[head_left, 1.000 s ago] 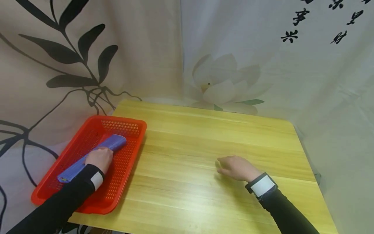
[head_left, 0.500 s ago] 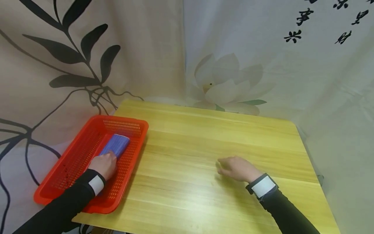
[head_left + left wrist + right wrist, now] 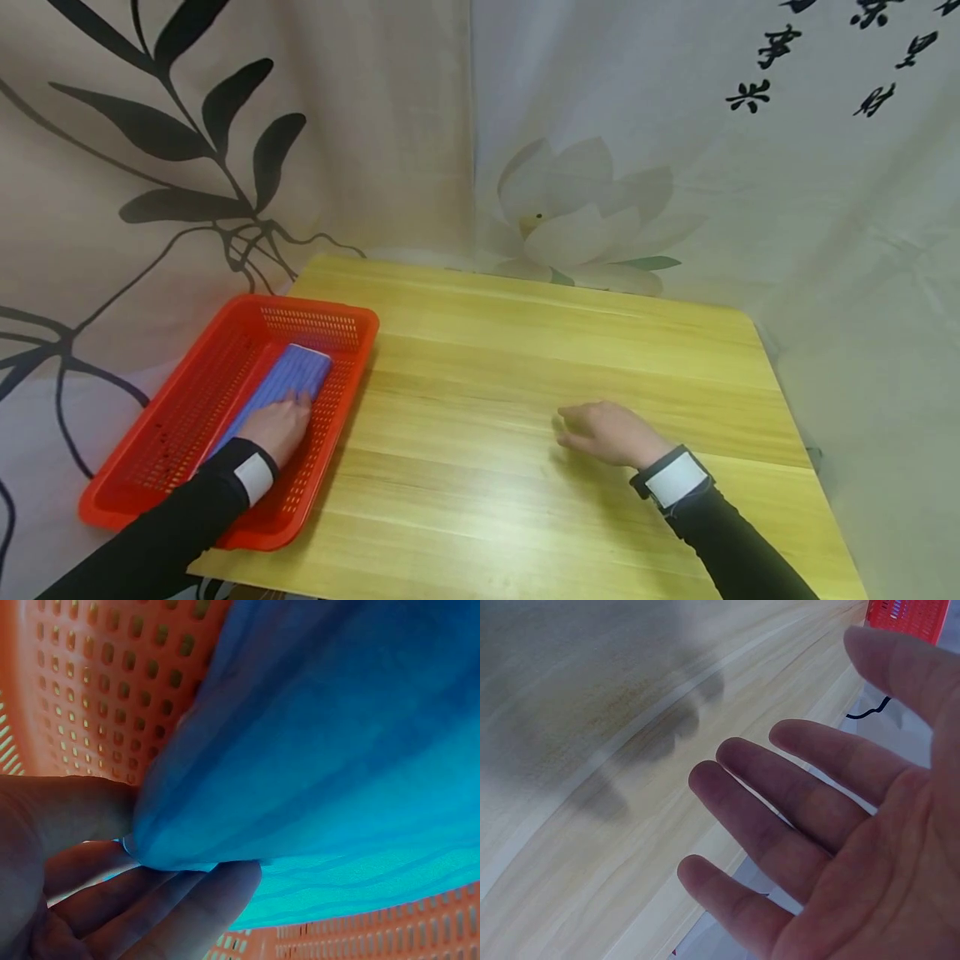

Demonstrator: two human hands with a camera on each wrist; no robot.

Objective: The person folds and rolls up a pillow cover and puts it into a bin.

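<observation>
In the head view, a long blue folded sheet [image 3: 298, 371] with darker stripes, cloth-like in look, lies slantwise in a red plastic basket [image 3: 360, 354]. My left hand [image 3: 276, 427] is at its right-hand long edge. Seen from the left wrist, the thumb lies on one side of the folded edge of the blue sheet [image 3: 315, 750] and the fingers on the other, pinching it. The hand and forearm hide its near end. Over the wooden table my right hand [image 3: 611, 432] holds nothing; its fingers are spread and slightly bent in the right wrist view.
The basket has perforated walls and stands at the left side of the yellow wooden table [image 3: 465, 375]. Behind and around hangs a pale curtain [image 3: 390, 125] printed with dark leaves, a flower and black characters.
My left hand has shifted right and a little nearer along the blue sheet, which has turned to show more of its broad striped face. The right hand has stayed in place.
</observation>
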